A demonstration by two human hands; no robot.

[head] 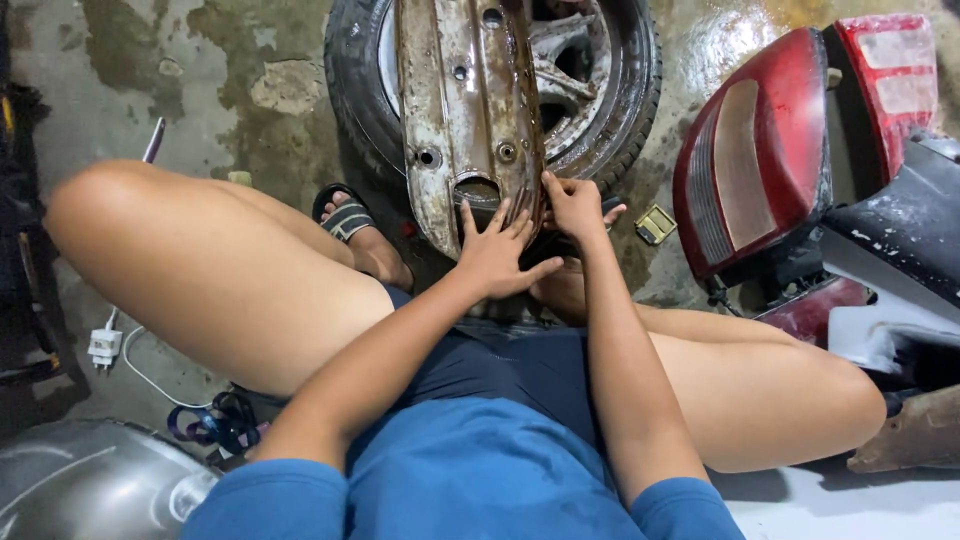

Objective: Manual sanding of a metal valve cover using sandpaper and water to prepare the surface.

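Blue sleeves and bare knees fill the near edge. The left hand (497, 255) lies flat, fingers spread, on the near end of a rusty metal panel (468, 110). The right hand (574, 203) pinches the panel's right edge just beside it. The panel rests across a tyre (630, 90) on the wet concrete floor (200, 80). Red tail lights (760, 150) lie to the right, a sandal (345, 215) by the tyre's left.

Wet, stained concrete floor (200, 60), tyre on its rim (640, 80) lying flat, red tail lamp (750, 160) alongside, white charger (104, 346) at left
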